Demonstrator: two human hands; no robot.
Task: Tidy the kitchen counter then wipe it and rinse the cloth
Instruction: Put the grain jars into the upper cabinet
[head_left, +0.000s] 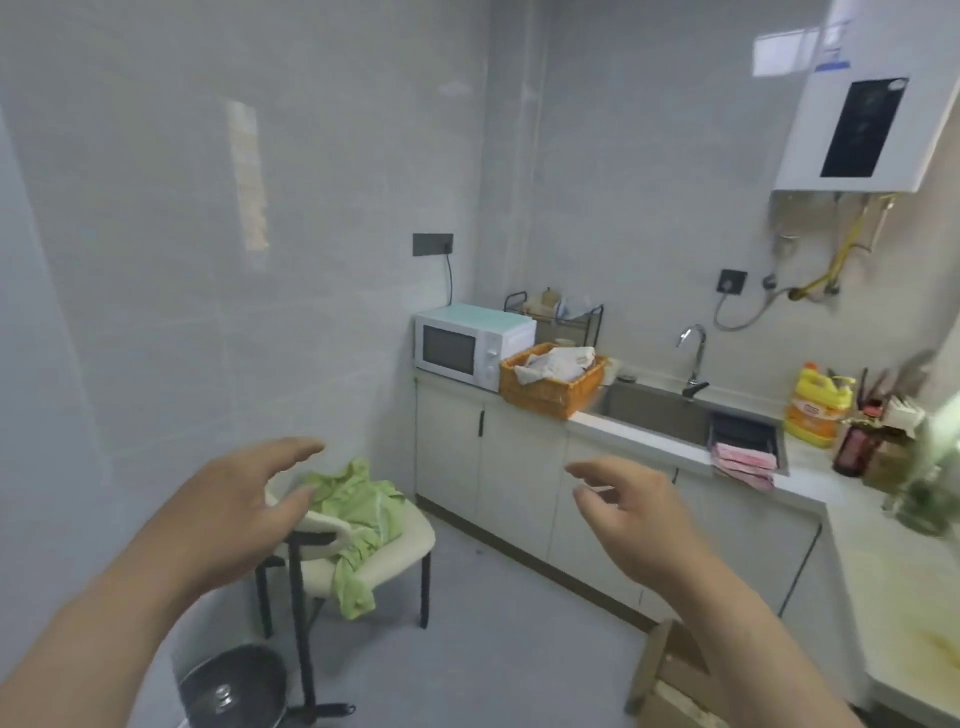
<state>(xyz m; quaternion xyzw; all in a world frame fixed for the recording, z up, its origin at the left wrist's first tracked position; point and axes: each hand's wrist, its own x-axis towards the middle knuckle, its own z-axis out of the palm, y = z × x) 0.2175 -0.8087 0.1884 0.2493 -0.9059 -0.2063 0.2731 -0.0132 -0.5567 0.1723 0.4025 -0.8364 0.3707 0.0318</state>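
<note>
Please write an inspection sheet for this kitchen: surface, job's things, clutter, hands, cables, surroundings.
Surface: white counter, yellowish stain at near right end.
Job's things: pink cloth draped over the sink's front edge.
Clutter: basket beside microwave; yellow bottle and dark jar right of sink.
Hands: left hand and right hand open, holding nothing.
Cables: black cable from wall socket down behind microwave.
Surroundings: chair with green garment; cardboard box on floor.

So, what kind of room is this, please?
Most likely a small home kitchen: a steel sink with a faucet is set into the counter, a white microwave stands on it, and a water heater hangs on the wall.
</note>
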